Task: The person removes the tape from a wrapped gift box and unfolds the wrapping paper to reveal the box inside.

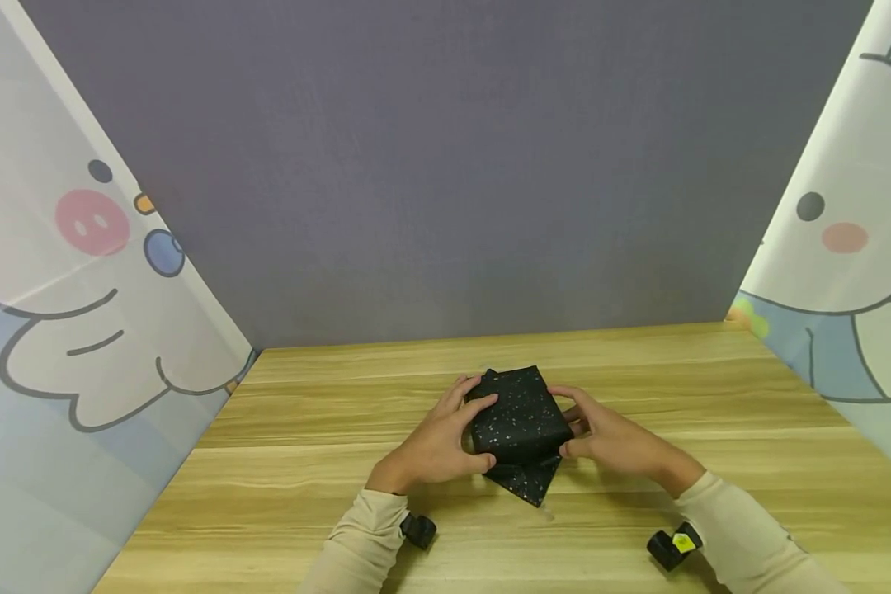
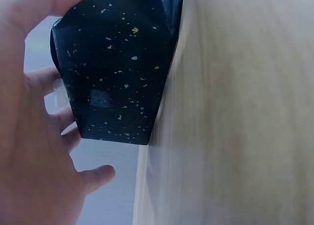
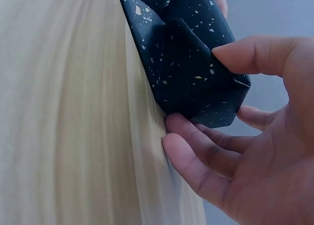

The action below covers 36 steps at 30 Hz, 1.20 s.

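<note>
A box-like package [image 1: 518, 417] in black paper with white and gold specks lies on the wooden table. Its wrapping ends in a pointed flap [image 1: 530, 481] on the side nearest me, spread on the tabletop. My left hand [image 1: 436, 441] holds the package's left side, thumb at the near edge and fingers over the top. On the opposite side, my right hand [image 1: 615, 439] grips the right corner; in the right wrist view its thumb presses the folded paper [image 3: 191, 63] and other fingers curl around the lower end. What the paper encloses is hidden.
The table [image 1: 327, 412] has a light wood grain. A plain grey panel [image 1: 460, 165] stands behind it, and cartoon-printed sheets [image 1: 59, 346] flank both sides. Black wrist cameras [image 1: 419, 530] sit on both forearms.
</note>
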Available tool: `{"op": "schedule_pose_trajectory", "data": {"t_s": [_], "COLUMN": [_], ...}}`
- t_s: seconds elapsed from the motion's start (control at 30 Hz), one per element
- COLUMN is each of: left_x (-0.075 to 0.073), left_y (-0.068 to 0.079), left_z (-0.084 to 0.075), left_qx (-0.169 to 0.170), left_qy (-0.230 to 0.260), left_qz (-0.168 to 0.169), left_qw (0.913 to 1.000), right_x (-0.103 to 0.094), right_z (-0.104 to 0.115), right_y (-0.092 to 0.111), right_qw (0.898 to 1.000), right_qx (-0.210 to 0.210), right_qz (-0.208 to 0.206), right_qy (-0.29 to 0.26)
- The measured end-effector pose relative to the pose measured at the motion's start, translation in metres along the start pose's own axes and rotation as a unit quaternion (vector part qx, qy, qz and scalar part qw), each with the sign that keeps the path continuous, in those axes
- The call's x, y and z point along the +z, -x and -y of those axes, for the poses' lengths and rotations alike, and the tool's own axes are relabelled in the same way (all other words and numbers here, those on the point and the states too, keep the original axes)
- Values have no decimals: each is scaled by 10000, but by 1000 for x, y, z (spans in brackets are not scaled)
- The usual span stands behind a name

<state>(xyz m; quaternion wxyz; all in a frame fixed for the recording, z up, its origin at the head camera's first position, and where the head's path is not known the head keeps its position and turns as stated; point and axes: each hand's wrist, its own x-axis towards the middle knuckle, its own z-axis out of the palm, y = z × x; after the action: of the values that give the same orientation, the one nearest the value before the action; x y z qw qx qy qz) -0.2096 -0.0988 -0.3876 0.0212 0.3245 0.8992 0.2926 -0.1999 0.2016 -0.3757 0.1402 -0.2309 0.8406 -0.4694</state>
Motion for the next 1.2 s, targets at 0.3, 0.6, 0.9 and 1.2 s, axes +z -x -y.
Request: {"op": "schedule_pose_trajectory", "data": {"t_s": [0.3,0.6,0.9,1.2], "left_x": [0,1,-1,-13], "left_y": [-1,-2,1,4], "left_z": [0,0,-4,-13], "left_qx": [-44,-66,-72,-459], "left_qy": [62,57,126,-391], "left_qz": [6,158,401,738], "left_qw": [10000,9998,9991,9955], "right_x": [-3,0,15,18], "right_z": [-4,-2,-4,1], "right_y": [-1,-2,-6,-4], "right_qw": [9995,9995,9970,9920], "right_qx": [16,143,139,63], "right_qz": [124,-20,-563,-593], "right_qy": [-285,-267,505,1112]}}
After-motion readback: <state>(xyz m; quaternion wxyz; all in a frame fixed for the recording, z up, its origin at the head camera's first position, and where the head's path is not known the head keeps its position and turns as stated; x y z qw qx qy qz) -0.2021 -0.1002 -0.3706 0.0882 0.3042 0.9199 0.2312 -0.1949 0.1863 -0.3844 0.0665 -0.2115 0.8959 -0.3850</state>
